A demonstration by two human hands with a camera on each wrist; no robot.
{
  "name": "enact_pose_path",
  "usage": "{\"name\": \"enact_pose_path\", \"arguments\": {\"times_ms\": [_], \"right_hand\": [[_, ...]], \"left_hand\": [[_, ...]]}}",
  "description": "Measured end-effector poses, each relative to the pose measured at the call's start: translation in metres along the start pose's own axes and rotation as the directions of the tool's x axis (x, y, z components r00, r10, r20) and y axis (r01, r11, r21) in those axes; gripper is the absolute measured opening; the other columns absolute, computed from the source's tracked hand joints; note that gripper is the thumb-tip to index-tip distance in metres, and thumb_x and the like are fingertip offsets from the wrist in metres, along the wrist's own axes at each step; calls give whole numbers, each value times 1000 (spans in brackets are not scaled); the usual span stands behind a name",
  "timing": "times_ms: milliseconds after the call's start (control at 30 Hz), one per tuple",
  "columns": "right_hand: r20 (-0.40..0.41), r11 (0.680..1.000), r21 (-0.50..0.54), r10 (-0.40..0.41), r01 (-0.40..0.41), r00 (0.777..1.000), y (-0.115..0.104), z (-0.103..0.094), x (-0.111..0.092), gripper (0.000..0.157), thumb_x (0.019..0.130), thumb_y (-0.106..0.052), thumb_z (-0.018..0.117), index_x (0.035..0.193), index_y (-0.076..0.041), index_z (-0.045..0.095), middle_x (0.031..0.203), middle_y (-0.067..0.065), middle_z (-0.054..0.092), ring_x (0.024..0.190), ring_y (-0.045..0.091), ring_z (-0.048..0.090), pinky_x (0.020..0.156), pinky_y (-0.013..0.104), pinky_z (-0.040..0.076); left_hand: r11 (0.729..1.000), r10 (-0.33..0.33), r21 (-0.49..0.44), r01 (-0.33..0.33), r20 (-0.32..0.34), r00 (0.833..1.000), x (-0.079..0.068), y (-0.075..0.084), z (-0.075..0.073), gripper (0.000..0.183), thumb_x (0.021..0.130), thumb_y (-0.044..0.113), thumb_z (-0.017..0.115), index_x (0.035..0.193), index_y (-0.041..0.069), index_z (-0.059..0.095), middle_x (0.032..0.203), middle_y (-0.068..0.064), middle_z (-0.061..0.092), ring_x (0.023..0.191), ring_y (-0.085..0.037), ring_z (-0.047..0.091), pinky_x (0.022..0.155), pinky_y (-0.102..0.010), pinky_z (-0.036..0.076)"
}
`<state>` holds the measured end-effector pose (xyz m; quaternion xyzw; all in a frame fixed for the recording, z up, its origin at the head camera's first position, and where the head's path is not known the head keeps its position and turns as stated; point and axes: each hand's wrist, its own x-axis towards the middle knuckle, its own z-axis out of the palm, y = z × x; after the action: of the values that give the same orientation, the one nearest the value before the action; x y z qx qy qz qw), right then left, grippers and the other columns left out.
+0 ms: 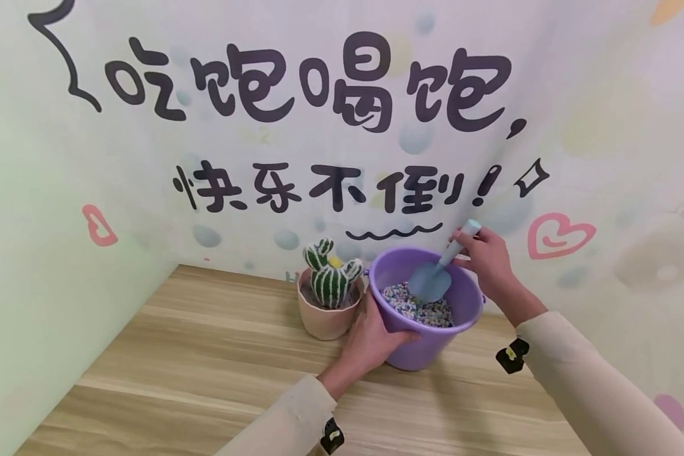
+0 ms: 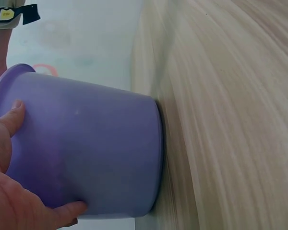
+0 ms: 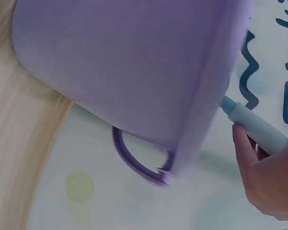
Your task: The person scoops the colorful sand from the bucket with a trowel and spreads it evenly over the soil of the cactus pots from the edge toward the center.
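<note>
From where I stand, the purple bucket (image 1: 433, 345) sits upright on the wooden table (image 1: 216, 329), close to the patterned wall (image 1: 285, 142) at the back. The person's left hand (image 1: 373, 339) holds it by the outside, thumb stretched across the front and fingers spread around the side nearer the cactus, so the bucket's wall lies within that grip. Up at the other side, the right hand (image 1: 487, 259) pinches the pale blue handle of a little shovel (image 1: 430, 282) between thumb and fingers, above the rim. The shovel slants down into the bucket, its rounded blue blade just over or touching the small coloured beads (image 1: 439, 315) that cover the bottom (from here I can't tell how deep its tip goes). Just left of the bucket, beside the left hand's fingers, stands a pink pot (image 1: 325, 324) with a green cactus (image 1: 329, 288) striped in white, a dab of yellow near its top. A purple loop (image 3: 139, 163) sticks out from the bucket's side, below the rim. Both arms wear cream sleeves (image 1: 581, 367), each with a black tag (image 1: 513, 356) near the cuff. Big dark lettering runs across the wall, with a pink heart (image 1: 560, 236) off to the right.
</note>
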<state>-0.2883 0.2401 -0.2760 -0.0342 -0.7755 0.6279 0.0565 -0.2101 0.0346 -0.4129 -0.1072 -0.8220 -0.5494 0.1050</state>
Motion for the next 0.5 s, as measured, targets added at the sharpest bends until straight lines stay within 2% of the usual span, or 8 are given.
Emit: {"name": "enact_pose_path", "arguments": {"times_ms": [167, 300, 500], "right_hand": [[-97, 992, 45, -117, 122, 988, -7, 0, 2, 38, 94, -24, 65, 123, -2, 55, 100, -3, 60, 89, 10, 63, 76, 26, 57], [-150, 982, 18, -185, 190, 971, -7, 2, 3, 44, 92, -21, 67, 128, 2, 54, 97, -5, 60, 91, 9, 60, 72, 21, 57], [-147, 963, -158, -240, 216, 960, 2, 6, -2, 43, 95, -28, 63, 127, -1, 55, 100, -5, 59, 97, 9, 57, 82, 22, 56]], "left_hand": [[1000, -10, 3, 10, -7, 1000, -1, 1, 1, 128, 66, 41, 89, 156, 14, 3, 157, -15, 26, 142, -29, 30, 115, -45, 29], [999, -32, 1, 32, -3, 999, -1, 1, 1, 127, 67, 42, 88, 157, 14, 3, 157, -16, 26, 142, -29, 31, 115, -44, 31], [1000, -29, -4, 29, -4, 1000, -2, 0, 2, 127, 67, 42, 88, 157, 15, 3, 158, -15, 25, 143, -29, 29, 115, -44, 30]]}}
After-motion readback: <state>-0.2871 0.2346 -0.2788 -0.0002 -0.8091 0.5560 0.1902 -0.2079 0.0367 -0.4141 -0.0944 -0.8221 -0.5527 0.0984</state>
